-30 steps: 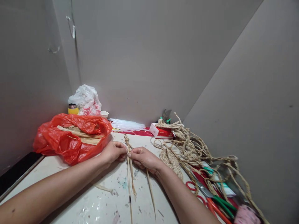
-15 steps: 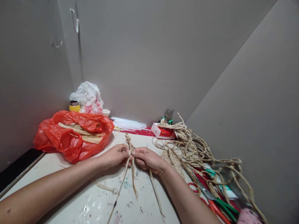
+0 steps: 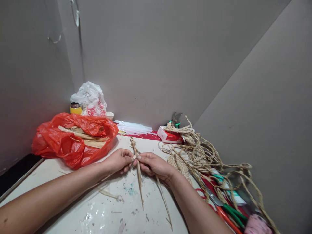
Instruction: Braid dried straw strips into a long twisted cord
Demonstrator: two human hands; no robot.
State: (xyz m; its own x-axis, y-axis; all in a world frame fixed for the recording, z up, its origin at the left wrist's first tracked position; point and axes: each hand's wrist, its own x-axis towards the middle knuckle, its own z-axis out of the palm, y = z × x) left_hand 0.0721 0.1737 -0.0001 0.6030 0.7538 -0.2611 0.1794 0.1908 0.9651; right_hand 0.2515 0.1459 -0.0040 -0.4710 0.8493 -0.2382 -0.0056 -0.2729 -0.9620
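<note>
A short braid of dried plant fibre (image 3: pixel 134 146) lies over the table between my hands, its knotted end pointing away from me. My left hand (image 3: pixel 121 161) is closed on it from the left, pinching a pale strand. On the other side, my right hand (image 3: pixel 153 165) pinches the braid between thumb and fingers. One flat strand (image 3: pixel 139 185) hangs toward me from between the hands. Another thin strand (image 3: pixel 163 200) comes out under my right hand. A third runs back beneath my left forearm, mostly hidden. The exact crossing of the strands is covered by my fingertips.
At left, an orange-red plastic bag (image 3: pixel 73 143) holds fibre strips. Coiled rope (image 3: pixel 200 152) spreads along the right side, with green-handled scissors (image 3: pixel 231 211) near it. Behind stand a red-and-white box (image 3: pixel 168 136), white sticks (image 3: pixel 134 127), a cup (image 3: pixel 110 115) and a yellow jar (image 3: pixel 75 109).
The left strand, which hung forward across the table, has swung left and now lies by my left forearm. My left hand has turned slightly; the right stays nearly in place.
</note>
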